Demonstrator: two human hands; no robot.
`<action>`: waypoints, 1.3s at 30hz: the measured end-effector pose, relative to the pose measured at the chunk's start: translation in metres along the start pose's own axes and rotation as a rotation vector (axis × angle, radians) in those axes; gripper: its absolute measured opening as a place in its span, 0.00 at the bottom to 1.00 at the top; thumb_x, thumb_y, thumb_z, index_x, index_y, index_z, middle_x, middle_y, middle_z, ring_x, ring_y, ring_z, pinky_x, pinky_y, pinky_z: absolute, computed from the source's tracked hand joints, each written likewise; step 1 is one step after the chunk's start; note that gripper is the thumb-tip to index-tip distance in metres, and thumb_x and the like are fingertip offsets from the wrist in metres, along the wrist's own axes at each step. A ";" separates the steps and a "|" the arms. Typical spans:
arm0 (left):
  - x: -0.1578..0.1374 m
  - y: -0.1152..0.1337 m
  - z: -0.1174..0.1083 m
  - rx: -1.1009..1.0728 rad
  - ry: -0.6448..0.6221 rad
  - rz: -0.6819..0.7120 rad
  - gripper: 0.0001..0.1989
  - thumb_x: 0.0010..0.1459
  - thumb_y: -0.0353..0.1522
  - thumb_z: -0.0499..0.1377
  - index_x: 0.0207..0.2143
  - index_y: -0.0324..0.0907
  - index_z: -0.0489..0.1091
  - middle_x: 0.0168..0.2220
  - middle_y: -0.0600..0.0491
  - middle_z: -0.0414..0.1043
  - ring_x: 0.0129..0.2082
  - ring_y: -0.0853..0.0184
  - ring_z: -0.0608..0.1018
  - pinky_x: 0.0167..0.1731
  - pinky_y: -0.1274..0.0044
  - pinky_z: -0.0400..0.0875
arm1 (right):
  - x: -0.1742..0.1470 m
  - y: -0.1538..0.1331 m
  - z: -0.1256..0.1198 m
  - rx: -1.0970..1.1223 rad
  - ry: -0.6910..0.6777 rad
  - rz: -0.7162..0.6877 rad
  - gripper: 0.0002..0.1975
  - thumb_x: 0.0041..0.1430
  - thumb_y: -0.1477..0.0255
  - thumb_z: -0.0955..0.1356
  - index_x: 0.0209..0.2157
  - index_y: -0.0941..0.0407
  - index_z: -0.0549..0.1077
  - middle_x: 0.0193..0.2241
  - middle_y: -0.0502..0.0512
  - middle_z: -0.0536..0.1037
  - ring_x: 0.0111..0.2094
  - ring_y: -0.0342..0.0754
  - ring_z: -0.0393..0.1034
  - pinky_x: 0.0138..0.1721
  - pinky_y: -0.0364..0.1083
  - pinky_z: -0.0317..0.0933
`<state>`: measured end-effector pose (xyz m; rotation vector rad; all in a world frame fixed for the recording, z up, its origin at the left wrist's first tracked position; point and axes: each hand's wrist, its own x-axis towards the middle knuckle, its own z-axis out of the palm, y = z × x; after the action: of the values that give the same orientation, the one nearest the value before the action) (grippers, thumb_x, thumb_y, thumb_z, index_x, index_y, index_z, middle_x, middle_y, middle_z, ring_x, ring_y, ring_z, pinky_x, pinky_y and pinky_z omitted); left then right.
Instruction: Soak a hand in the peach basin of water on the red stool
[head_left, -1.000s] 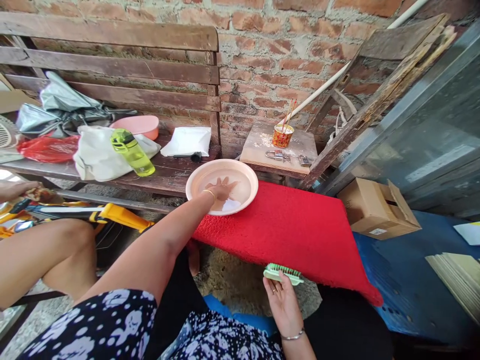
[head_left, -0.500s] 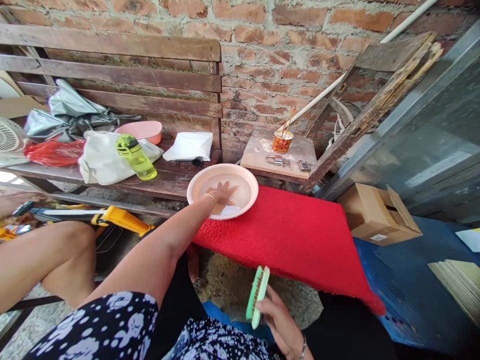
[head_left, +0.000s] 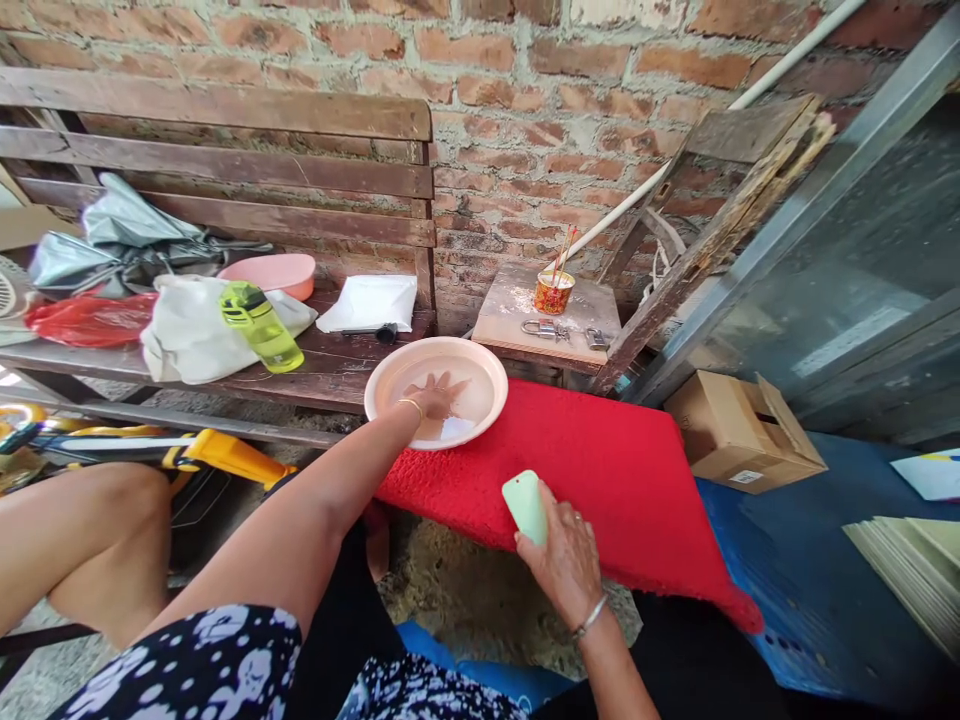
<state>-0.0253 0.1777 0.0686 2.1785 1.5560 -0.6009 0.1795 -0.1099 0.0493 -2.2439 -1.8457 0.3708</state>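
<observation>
My left hand (head_left: 433, 397) is in the water of a pale pink basin (head_left: 377, 425), its fingers spread and nothing in them. Close to the fingers, a white piece (head_left: 456, 429) lies at the basin's near side; I cannot make out what it is. My right hand (head_left: 566, 555) grips a light green scrubbing brush (head_left: 527, 505) with its smooth back turned up, so the bristles are hidden. The brush is over the front part of a red cloth (head_left: 615, 470) spread on a low bench, right of the basin.
A wooden bench (head_left: 337, 370) at left bears a green bottle (head_left: 262, 330), a white bag (head_left: 184, 330) and a white packet (head_left: 369, 303). Behind the cloth, a small table (head_left: 495, 325) holds an incense cup (head_left: 553, 293) and padlocks. A cardboard box (head_left: 720, 430) stands at right. Someone's bent leg (head_left: 105, 540) is at lower left.
My right hand has moved up and forward over the red cloth, turning the brush from on edge to bristles down. My left hand has stayed in the basin. The view has shifted slightly.
</observation>
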 end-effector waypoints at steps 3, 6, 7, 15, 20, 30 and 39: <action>0.000 0.000 0.001 0.001 0.000 0.005 0.60 0.47 0.57 0.64 0.72 0.64 0.30 0.75 0.52 0.19 0.72 0.38 0.31 0.60 0.38 0.47 | 0.010 0.008 0.006 -0.049 0.020 -0.030 0.25 0.59 0.65 0.71 0.58 0.51 0.74 0.43 0.62 0.77 0.45 0.59 0.72 0.48 0.53 0.62; 0.002 -0.001 0.001 0.000 0.001 0.016 0.61 0.46 0.57 0.65 0.72 0.64 0.30 0.75 0.51 0.20 0.72 0.37 0.31 0.59 0.37 0.46 | 0.011 0.047 0.009 -0.026 0.096 0.004 0.23 0.58 0.62 0.70 0.56 0.49 0.76 0.38 0.59 0.76 0.41 0.56 0.72 0.43 0.50 0.62; 0.002 -0.001 0.002 0.001 0.005 0.018 0.61 0.46 0.57 0.65 0.72 0.64 0.30 0.75 0.50 0.21 0.72 0.37 0.31 0.59 0.37 0.45 | 0.009 0.067 0.009 -0.030 0.119 0.031 0.23 0.59 0.60 0.69 0.56 0.49 0.76 0.37 0.59 0.76 0.40 0.56 0.72 0.41 0.50 0.62; 0.008 -0.003 0.004 -0.027 0.014 0.008 0.60 0.45 0.56 0.66 0.72 0.67 0.32 0.75 0.52 0.21 0.72 0.34 0.32 0.58 0.35 0.47 | -0.033 0.209 -0.020 -0.187 0.401 0.534 0.35 0.60 0.44 0.60 0.56 0.53 0.76 0.31 0.62 0.75 0.30 0.60 0.69 0.31 0.55 0.63; 0.005 -0.004 0.004 -0.002 0.005 0.009 0.61 0.46 0.56 0.66 0.72 0.64 0.30 0.75 0.51 0.21 0.72 0.35 0.32 0.60 0.37 0.45 | -0.044 0.165 -0.012 0.061 0.498 0.288 0.37 0.59 0.40 0.59 0.52 0.54 0.78 0.38 0.63 0.76 0.38 0.59 0.72 0.41 0.55 0.66; 0.003 -0.002 0.003 0.027 0.011 -0.003 0.60 0.48 0.55 0.65 0.72 0.63 0.30 0.75 0.50 0.20 0.73 0.38 0.33 0.60 0.39 0.48 | -0.068 0.215 -0.016 -0.032 0.468 0.418 0.42 0.57 0.37 0.56 0.47 0.55 0.81 0.33 0.63 0.73 0.31 0.59 0.69 0.36 0.57 0.65; 0.005 -0.004 0.005 0.018 0.038 0.005 0.58 0.49 0.52 0.65 0.73 0.61 0.32 0.76 0.49 0.23 0.72 0.36 0.34 0.59 0.38 0.50 | -0.020 0.134 -0.013 0.063 0.487 0.158 0.30 0.62 0.48 0.62 0.49 0.57 0.80 0.37 0.64 0.75 0.40 0.59 0.69 0.44 0.54 0.63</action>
<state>-0.0283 0.1799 0.0615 2.2187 1.5698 -0.5782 0.3041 -0.1557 0.0200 -2.1928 -1.3945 -0.0920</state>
